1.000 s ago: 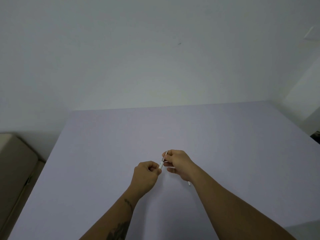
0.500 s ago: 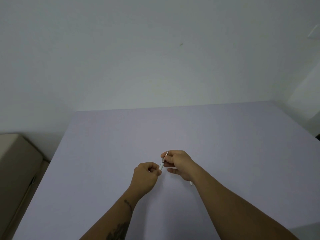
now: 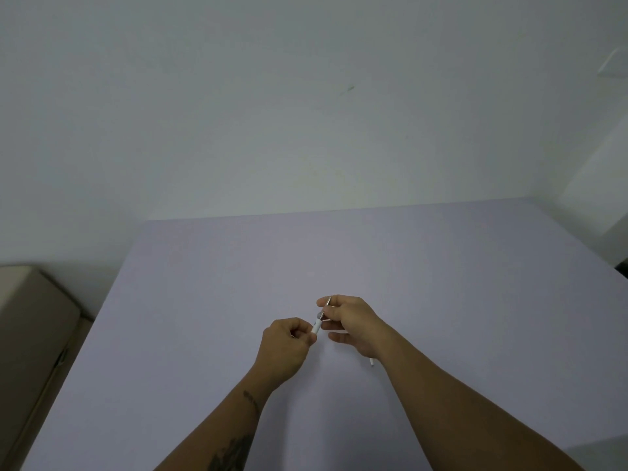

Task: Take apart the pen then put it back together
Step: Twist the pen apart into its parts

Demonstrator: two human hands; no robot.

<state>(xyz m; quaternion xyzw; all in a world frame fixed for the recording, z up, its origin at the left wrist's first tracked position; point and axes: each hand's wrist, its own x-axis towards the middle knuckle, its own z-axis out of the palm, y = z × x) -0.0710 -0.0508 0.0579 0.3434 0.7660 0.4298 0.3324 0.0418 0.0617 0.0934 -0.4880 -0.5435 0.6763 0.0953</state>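
Both of my hands meet over the middle of the pale lilac table (image 3: 441, 266). My left hand (image 3: 287, 348) is a closed fist pinching the white end of a small pen (image 3: 317, 326). My right hand (image 3: 350, 321) grips the pen's other, grey and metallic end between thumb and forefinger, with a thin silver tip sticking out above the fingers. The pen tilts up to the right between the two hands. A thin white pen part (image 3: 371, 362) lies on the table, mostly hidden behind my right wrist.
A plain white wall rises behind the table's far edge. A beige cushioned seat (image 3: 30, 321) stands beside the table's left edge. The table's right corner is at the far right.
My hands have stayed nearly in place. My right hand's lower fingers have spread a little away from the pen.
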